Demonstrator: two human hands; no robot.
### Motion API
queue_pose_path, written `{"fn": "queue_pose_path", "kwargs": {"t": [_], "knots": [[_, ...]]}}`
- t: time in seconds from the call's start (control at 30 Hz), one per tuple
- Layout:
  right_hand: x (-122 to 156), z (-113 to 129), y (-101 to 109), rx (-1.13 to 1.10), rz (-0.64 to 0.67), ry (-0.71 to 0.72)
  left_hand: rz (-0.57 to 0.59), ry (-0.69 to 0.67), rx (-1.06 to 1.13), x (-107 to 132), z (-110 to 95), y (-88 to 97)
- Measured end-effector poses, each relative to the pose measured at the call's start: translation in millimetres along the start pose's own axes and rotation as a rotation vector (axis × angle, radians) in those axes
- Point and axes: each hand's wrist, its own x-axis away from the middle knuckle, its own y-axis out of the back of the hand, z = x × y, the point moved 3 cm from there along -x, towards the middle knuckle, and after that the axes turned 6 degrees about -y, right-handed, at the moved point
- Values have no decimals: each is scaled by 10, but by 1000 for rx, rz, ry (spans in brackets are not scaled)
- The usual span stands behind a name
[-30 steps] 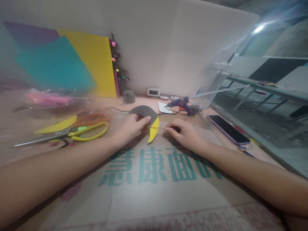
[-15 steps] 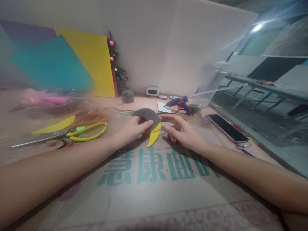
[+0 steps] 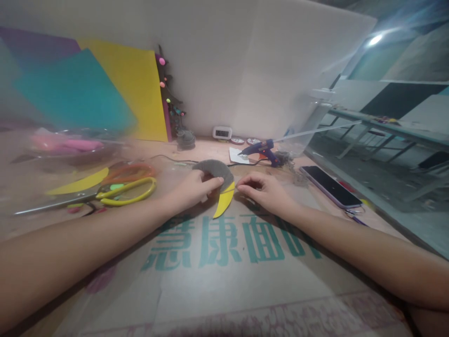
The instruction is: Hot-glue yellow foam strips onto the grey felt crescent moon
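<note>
My left hand [image 3: 199, 189] is closed on a crescent, its thumb pressed on the front face. The crescent's upper part is covered in grey thread [image 3: 213, 167], while its lower tip is bare yellow card [image 3: 224, 201]. At the crescent's right edge my right hand [image 3: 264, 189] pinches thumb against forefinger. A thin strand of the thread runs across the yellow part toward that pinch. The fingers of my left hand behind the crescent are hidden.
Yellow-handled scissors [image 3: 129, 193] and a yellow card crescent [image 3: 82, 181] lie at the left. Behind my hands are a blue glue gun [image 3: 261, 149] and a small digital clock [image 3: 222, 133]. A phone [image 3: 331, 186] lies near the right table edge.
My right hand's fingers have closed from a loose, parted shape into a pinch beside the crescent. My left hand keeps its hold, and the yellow tip has shifted slightly downward.
</note>
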Motion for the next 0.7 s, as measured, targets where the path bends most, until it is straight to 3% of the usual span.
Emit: {"fn": "queue_pose_path", "kwargs": {"t": [0.7], "knots": [[1,28,25,4,-91,39,67,2,-37,-21,66,-6]]}}
